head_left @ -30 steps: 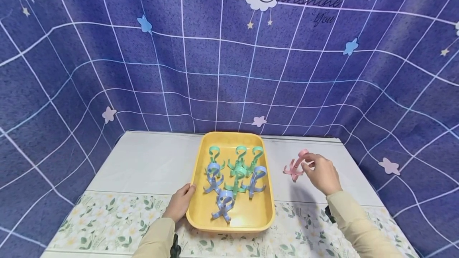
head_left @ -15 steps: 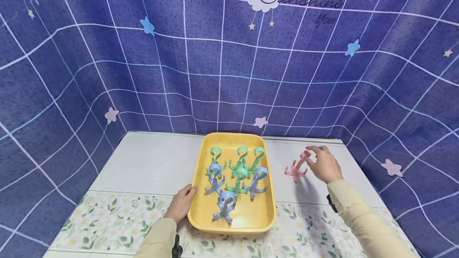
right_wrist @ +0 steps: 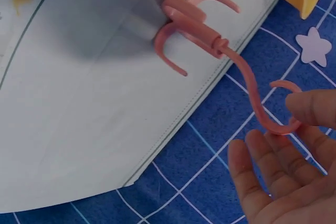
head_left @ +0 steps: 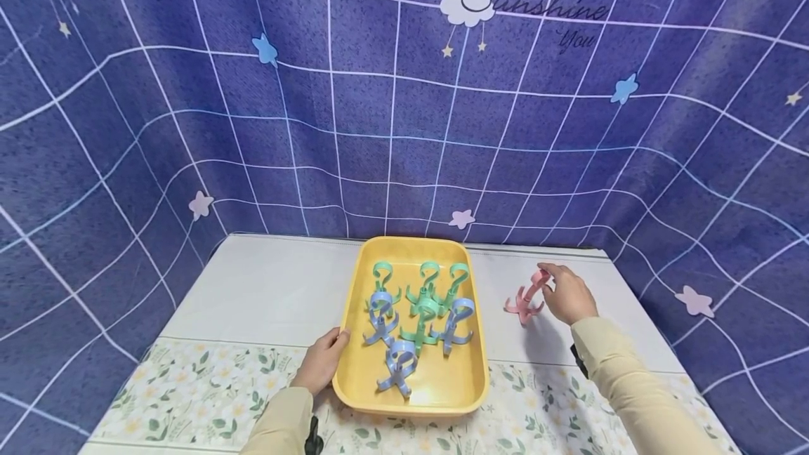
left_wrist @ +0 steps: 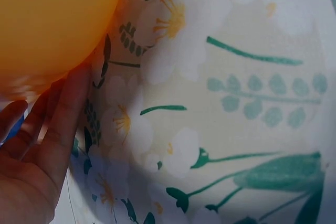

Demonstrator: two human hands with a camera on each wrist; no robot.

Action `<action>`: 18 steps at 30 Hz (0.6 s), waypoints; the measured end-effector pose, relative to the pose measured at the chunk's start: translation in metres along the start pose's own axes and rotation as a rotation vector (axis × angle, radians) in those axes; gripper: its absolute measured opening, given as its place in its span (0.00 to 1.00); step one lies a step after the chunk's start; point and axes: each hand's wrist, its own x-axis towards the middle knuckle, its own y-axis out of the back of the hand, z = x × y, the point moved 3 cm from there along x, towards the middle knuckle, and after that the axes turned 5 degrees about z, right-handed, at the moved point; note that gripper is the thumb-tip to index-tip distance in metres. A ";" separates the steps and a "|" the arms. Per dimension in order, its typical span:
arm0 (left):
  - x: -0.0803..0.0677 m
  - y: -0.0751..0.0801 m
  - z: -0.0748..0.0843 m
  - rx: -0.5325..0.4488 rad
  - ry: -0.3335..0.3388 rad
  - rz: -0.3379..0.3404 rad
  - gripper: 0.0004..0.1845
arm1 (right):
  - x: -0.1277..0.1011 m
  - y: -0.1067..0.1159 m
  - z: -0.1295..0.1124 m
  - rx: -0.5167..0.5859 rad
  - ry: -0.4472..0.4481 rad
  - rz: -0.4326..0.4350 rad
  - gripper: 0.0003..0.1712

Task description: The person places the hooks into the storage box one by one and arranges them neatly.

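In the head view, my right hand [head_left: 571,295] pinches the curled top of a pink claw hook [head_left: 523,305] at the right of the table. Its pronged end points down and left. The right wrist view shows the thumb and fingers [right_wrist: 278,163] at the hook's curl, with the prongs [right_wrist: 197,17] farther off. My left hand [head_left: 321,362] grips the left rim of a yellow tray [head_left: 439,397]; in the left wrist view its fingers [left_wrist: 65,114] reach under the tray wall [left_wrist: 52,19], and the thumb is hidden. Several green hooks [head_left: 421,328] and blue hooks [head_left: 398,373] lie in the tray.
A white table cover [head_left: 272,286] with a flowered front band [head_left: 208,385] lies under everything. Behind and at both sides hangs a blue gridded curtain [head_left: 354,160] with stars and clouds. The tray stands at mid-table, left of the pink hook.
My right fingers have shifted from the pink hook's upper stem up to the top of its curl. The hook stays in about the same place. My left hand keeps its grip on the tray.
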 end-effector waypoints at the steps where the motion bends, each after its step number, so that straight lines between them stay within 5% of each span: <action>1: 0.000 0.000 0.000 0.001 0.000 0.001 0.27 | -0.001 0.000 0.000 -0.005 -0.002 0.008 0.25; 18: 0.000 0.000 0.002 0.013 -0.011 0.010 0.27 | -0.014 0.007 0.001 -0.047 0.083 0.101 0.13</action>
